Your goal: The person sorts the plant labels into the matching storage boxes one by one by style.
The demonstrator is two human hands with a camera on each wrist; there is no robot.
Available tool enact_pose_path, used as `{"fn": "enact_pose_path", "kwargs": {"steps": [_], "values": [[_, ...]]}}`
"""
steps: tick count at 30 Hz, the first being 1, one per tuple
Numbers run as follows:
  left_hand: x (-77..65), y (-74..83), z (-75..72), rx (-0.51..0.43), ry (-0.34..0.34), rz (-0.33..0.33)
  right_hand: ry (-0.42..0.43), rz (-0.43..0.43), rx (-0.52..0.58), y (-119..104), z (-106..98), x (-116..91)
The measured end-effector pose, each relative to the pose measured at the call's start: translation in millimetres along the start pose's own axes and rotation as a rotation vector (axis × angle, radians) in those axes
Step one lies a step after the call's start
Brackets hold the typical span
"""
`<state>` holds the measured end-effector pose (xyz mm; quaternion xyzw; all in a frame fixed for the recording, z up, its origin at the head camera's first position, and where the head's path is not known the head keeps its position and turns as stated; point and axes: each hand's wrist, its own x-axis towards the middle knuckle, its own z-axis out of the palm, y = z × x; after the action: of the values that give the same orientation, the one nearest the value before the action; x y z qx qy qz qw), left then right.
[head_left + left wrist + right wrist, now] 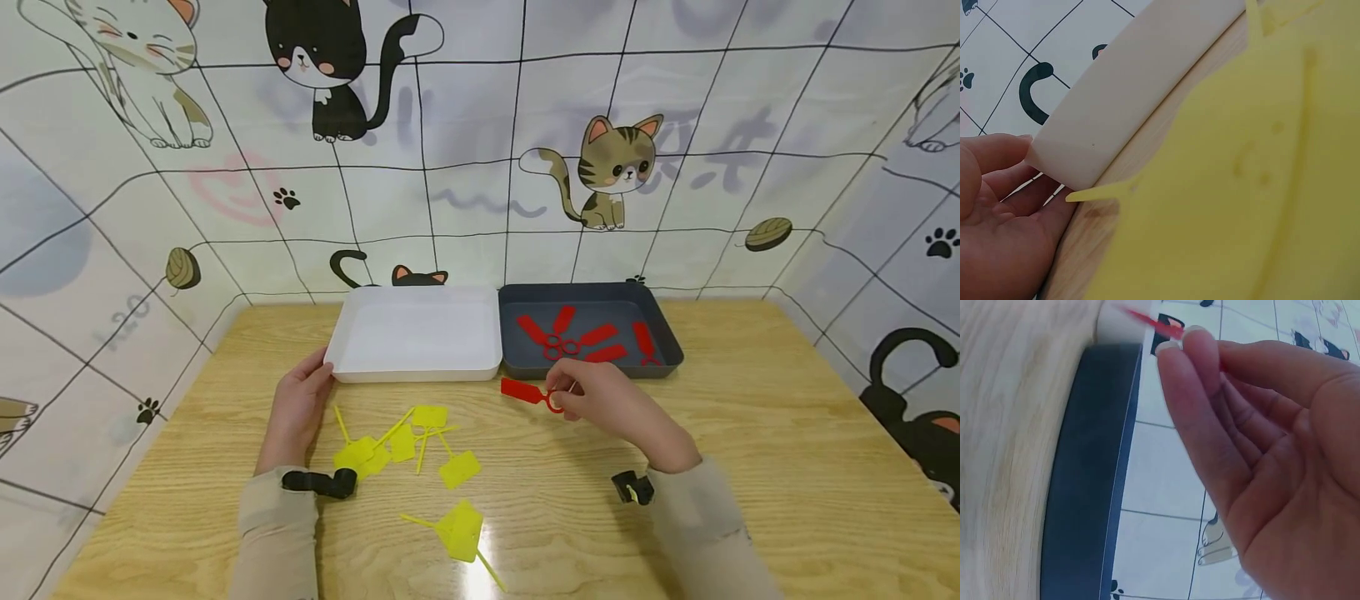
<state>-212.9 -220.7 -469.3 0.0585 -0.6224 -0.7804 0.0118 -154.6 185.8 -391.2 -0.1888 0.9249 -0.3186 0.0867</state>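
Observation:
My left hand (296, 410) holds the front left corner of the white tray (417, 376), thumb and fingers on either side of it. In the left wrist view the same corner of the white tray (1075, 140) sits against the thumb and fingers. My right hand (600, 400) pinches a red plastic tag (522, 391) by its ring end, just in front of the dark grey tray (517, 367). The red tag (1154, 323) looks blurred between the fingertips in the right wrist view. Several similar red tags (600, 335) lie in the dark grey tray.
Several yellow plastic labels with thin stems (460, 469) lie scattered on the wooden table (757, 417) before the white tray. More yellow labels (459, 533) lie closer to the front. The trays stand side by side near a cat-printed cloth (465, 200).

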Motion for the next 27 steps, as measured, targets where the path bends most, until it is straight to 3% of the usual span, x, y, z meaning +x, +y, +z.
{"fn": "enact_pose_path", "kwargs": {"steps": [6, 15, 22, 27], "values": [[-2.2, 1.2, 0.0, -0.013, -0.003, 0.014, 0.042, 0.026, 0.123, 9.1, -11.7, -2.3], [-2.9, 0.9, 0.2, -0.010, -0.011, 0.016, 0.181, 0.067, 0.290, 29.8, -27.8, -9.1], [-3.2, 2.4, 1.6, -0.011, -0.011, 0.012, 0.339, 0.095, 0.462, 45.7, -34.6, -12.0], [-2.6, 1.6, 1.5, -0.011, -0.013, 0.013, 0.478, 0.125, 0.656, 57.6, -39.6, -13.9]]}}
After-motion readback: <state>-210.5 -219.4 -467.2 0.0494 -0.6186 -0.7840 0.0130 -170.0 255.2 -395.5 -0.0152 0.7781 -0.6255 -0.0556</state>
